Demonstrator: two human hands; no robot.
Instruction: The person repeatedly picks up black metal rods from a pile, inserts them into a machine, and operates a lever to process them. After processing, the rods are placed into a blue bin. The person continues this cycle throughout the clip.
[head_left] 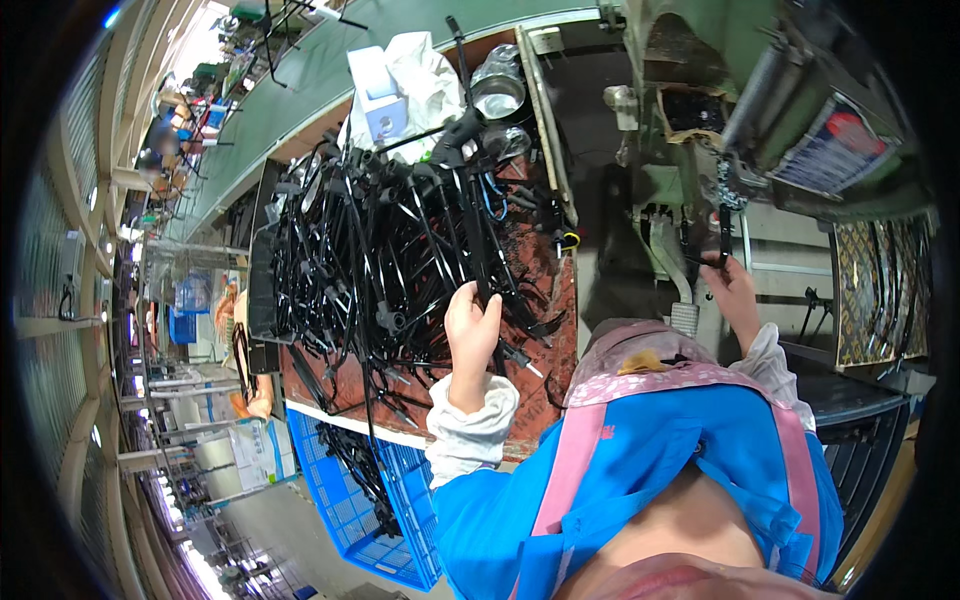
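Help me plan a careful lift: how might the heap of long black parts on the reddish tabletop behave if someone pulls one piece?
The heap of long black parts would probably snag, since its pieces cross and overlap. Many look fairly stiff, running nearly straight, though curved ones may flex. Their glossy highlights suggest some could slide.
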